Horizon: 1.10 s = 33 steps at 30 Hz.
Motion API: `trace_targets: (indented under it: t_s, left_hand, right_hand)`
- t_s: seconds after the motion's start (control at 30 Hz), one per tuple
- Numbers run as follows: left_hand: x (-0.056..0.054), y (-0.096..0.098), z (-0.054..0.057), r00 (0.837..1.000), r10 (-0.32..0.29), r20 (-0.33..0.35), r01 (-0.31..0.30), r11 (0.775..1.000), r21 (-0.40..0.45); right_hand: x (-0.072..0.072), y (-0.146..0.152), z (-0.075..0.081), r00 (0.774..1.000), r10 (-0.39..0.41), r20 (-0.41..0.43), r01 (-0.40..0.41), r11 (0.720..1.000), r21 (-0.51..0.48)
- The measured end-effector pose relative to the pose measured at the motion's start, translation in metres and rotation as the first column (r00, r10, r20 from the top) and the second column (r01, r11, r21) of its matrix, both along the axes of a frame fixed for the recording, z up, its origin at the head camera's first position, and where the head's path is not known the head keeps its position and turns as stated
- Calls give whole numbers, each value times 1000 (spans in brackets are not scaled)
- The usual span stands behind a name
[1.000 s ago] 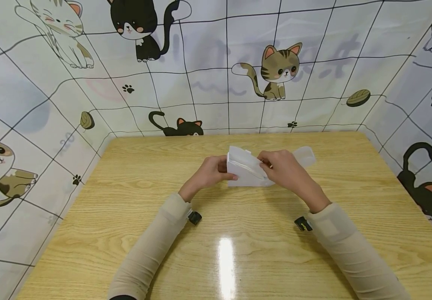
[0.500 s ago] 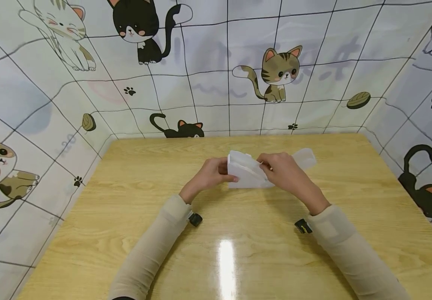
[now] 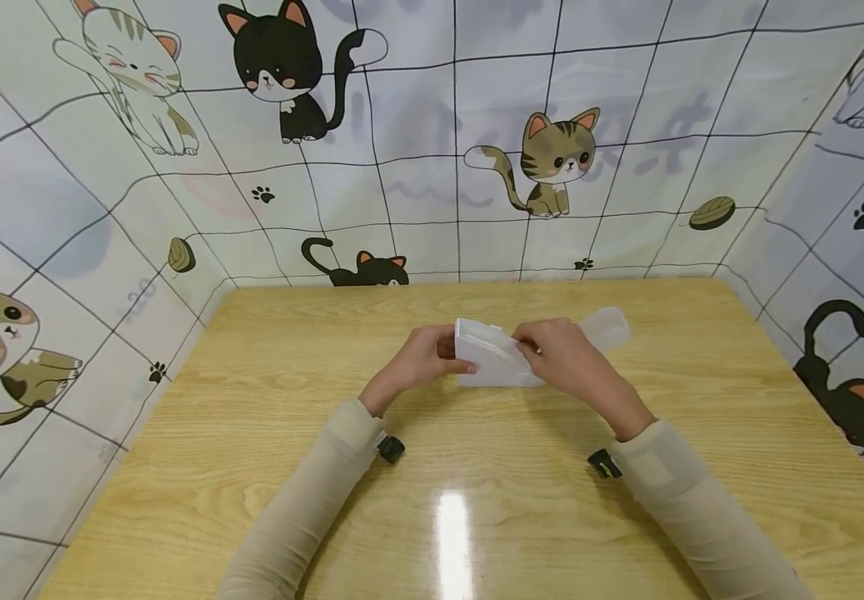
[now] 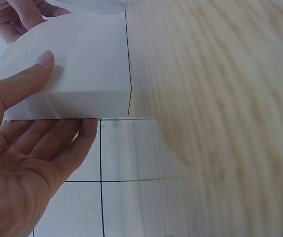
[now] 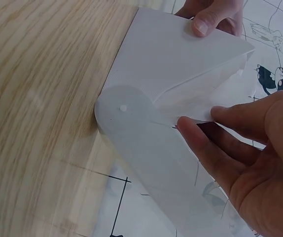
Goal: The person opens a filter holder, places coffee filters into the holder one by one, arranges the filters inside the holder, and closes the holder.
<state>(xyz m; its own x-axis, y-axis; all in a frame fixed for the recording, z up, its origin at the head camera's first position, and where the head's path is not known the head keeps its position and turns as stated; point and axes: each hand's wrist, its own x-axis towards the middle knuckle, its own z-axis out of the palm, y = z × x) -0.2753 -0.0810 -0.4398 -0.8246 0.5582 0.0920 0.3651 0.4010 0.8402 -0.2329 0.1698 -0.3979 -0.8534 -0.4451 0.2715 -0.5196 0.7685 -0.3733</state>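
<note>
A white plastic case with a slanted opening along its top stands on its long edge on the table. Its translucent lid is swung out on a round pin and points to the right in the head view. My left hand grips the case's left end, thumb on the near face, fingers behind. At the opening, my right hand pinches a thin white sheet between thumb and fingertips. Most of that sheet is hidden within the case, and its kind cannot be told.
The wooden table surrounds the case and reflects a bright light near its front. Cat-printed cloth hangs behind the table and along both sides. A small black device is strapped at each wrist.
The white sheet stuck up above the case's left part a second ago; now it lies lower, within the opening. Both hands keep their places while the head view tilts slightly upward.
</note>
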Motion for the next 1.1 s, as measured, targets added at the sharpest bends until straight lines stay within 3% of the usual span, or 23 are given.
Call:
trace_targets:
  t_s: [0.27, 0.5, 0.87, 1.1]
  left_hand:
    - [0, 0, -1, 1000, 1, -4, -1, 1000, 0]
    - [0, 0, 0, 1000, -10, 7, 10, 1000, 13]
    - [1, 0, -1, 1000, -12, 10, 12, 1000, 10]
    - [1, 1, 0, 1000, -1, 0, 1, 1000, -3]
  right_hand:
    - [0, -4, -5, 998, 11, -59, -10, 1000, 18]
    - [1, -5, -7, 998, 19, -62, -19, 1000, -9]
    - [1, -6, -11, 999, 27, -27, -27, 1000, 6]
    - [1, -7, -4, 1000, 14, 27, -15, 999, 44]
